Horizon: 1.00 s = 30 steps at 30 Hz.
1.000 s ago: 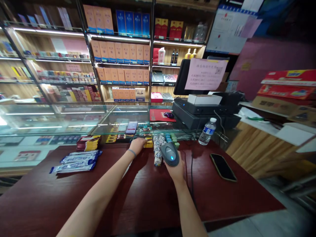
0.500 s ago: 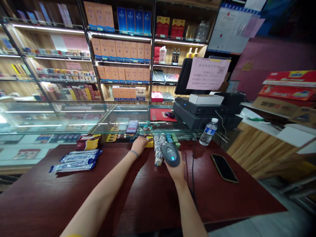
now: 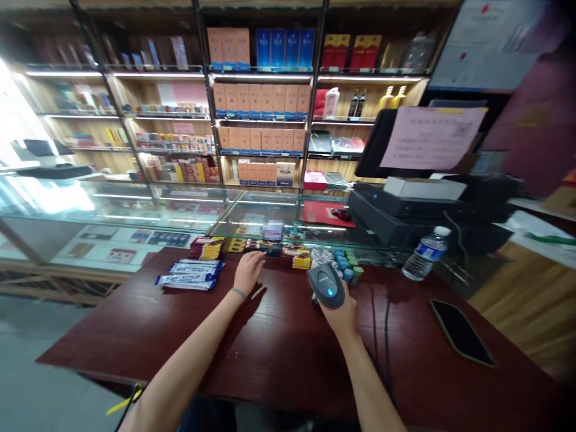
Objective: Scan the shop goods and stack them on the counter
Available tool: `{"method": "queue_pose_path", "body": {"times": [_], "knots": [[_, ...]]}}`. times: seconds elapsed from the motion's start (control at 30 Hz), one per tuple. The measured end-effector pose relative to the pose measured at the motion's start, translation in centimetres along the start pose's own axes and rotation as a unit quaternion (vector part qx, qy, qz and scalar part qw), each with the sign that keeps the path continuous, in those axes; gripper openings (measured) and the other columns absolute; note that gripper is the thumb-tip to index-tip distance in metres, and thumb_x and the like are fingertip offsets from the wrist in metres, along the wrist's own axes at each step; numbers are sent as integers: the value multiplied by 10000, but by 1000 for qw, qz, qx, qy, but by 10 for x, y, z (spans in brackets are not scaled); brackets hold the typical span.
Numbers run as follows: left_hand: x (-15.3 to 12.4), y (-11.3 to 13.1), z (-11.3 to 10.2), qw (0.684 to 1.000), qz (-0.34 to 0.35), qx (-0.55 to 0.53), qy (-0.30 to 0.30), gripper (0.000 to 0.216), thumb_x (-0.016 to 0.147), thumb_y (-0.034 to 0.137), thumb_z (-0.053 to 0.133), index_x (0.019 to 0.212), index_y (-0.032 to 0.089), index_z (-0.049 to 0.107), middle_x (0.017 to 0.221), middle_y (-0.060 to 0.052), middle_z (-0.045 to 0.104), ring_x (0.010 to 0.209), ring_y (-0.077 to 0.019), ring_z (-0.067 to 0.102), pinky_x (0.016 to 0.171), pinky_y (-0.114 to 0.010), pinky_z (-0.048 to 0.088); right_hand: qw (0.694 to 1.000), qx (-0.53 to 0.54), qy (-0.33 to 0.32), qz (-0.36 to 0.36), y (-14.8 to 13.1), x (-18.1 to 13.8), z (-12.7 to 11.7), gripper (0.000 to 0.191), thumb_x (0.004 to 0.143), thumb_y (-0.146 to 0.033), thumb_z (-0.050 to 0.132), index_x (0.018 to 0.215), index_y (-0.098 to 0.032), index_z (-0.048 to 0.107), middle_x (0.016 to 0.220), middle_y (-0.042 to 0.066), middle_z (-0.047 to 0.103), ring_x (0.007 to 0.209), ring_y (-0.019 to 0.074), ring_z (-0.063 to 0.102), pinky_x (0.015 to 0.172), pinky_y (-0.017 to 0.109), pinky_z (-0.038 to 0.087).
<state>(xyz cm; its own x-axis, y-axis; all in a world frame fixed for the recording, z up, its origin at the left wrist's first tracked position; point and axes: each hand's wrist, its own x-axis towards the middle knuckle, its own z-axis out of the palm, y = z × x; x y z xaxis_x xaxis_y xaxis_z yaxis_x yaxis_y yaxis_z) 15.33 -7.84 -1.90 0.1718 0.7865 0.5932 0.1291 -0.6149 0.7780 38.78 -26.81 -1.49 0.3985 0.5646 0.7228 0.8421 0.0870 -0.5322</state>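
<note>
My right hand [image 3: 345, 315] is wrapped round the grip of a dark grey barcode scanner [image 3: 324, 285] with a blue light on top. Just past the scanner stand silver-topped small bottles [image 3: 320, 257] and blue and green cylinders [image 3: 345, 261], partly hidden by it. My left hand [image 3: 249, 273], a grey band at its wrist, hovers over the table with fingers loosely stretched and nothing visible in them. To its right lies a stack of yellow-and-brown packets [image 3: 297, 257], apart from the fingers. Left of it are a similar stack [image 3: 207, 247] and blue-white long packets [image 3: 191, 274].
A water bottle [image 3: 426, 253] and a phone [image 3: 461, 332] are on the right of the dark red table [image 3: 288, 348]. Behind run a glass counter [image 3: 180, 207] and a monitor [image 3: 378, 141]. A cable [image 3: 387, 342] crosses the tabletop.
My left hand has come off the yellow-and-brown packets and moved left. The view has swung left, so the shelves and table appear further right. The scanner stays in my right hand.
</note>
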Motion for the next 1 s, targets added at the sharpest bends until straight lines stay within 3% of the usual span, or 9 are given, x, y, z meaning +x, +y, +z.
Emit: {"method": "queue_pose_path", "body": {"times": [0.07, 0.17, 0.3, 0.43, 0.57, 0.73, 0.87, 1.0], "knots": [[0, -8, -30, 990, 58, 125, 2, 238, 869, 221, 636, 1093, 253, 711, 1110, -83, 677, 1102, -262, 593, 1054, -470, 438, 999, -15, -6, -33, -9, -1, 5, 481, 778, -394, 666, 1186, -153, 585, 862, 104, 759, 706, 272, 736, 650, 341, 577], [2, -22, -71, 968, 93, 231, 38, 239, 910, 233, 577, 1122, 239, 688, 1088, -90, 675, 1072, -253, 600, 1003, -437, 468, 994, -19, -32, -101, -23, -3, 13, 398, 782, -368, 649, 1124, -170, 603, 754, 67, 740, 618, 256, 714, 587, 327, 556], [8, -34, -116, 951, 85, 290, 68, 257, 899, 218, 569, 1130, 225, 681, 1111, -111, 665, 1100, -277, 589, 1014, -448, 454, 982, -4, -63, -178, -37, -7, 24, 377, 786, -305, 596, 1138, -169, 586, 770, 63, 735, 600, 247, 704, 561, 321, 538], [18, -44, -147, 941, 62, 328, 51, 370, 864, 167, 560, 1217, 230, 651, 1214, -120, 622, 1205, -294, 533, 1084, -471, 402, 974, 1, -81, -213, -45, -12, 32, 394, 776, -259, 572, 1153, -145, 577, 787, 75, 733, 591, 242, 695, 554, 315, 526], [27, -62, -163, 924, 41, 380, 18, 518, 833, 118, 543, 1334, 239, 586, 1399, -132, 502, 1373, -312, 396, 1159, -493, 318, 967, -13, -103, -232, -46, -16, 36, 388, 780, -232, 574, 1158, -144, 585, 810, 82, 737, 592, 232, 696, 549, 299, 519], [37, -83, -168, 902, 34, 429, -28, 570, 842, 110, 525, 1401, 219, 541, 1530, -155, 377, 1464, -364, 243, 1176, -534, 248, 966, -33, -109, -230, -42, -17, 40, 400, 762, -197, 569, 1157, -135, 560, 798, 83, 735, 599, 246, 702, 546, 308, 524], [41, -86, -166, 883, 36, 462, -68, 546, 864, 113, 508, 1382, 280, 554, 1440, -135, 491, 1391, -343, 360, 1161, -572, 208, 967, -35, -113, -226, -39, -17, 40, 413, 760, -185, 558, 1169, -133, 543, 814, 84, 737, 613, 248, 708, 564, 315, 537], [41, -78, -165, 880, 48, 469, -58, 408, 914, 148, 472, 1265, 284, 630, 1220, -119, 612, 1211, -292, 498, 1088, -478, 336, 967, -33, -119, -222, -37, -17, 40, 410, 759, -176, 557, 1167, -142, 538, 812, 78, 739, 615, 246, 710, 561, 309, 536]]}}
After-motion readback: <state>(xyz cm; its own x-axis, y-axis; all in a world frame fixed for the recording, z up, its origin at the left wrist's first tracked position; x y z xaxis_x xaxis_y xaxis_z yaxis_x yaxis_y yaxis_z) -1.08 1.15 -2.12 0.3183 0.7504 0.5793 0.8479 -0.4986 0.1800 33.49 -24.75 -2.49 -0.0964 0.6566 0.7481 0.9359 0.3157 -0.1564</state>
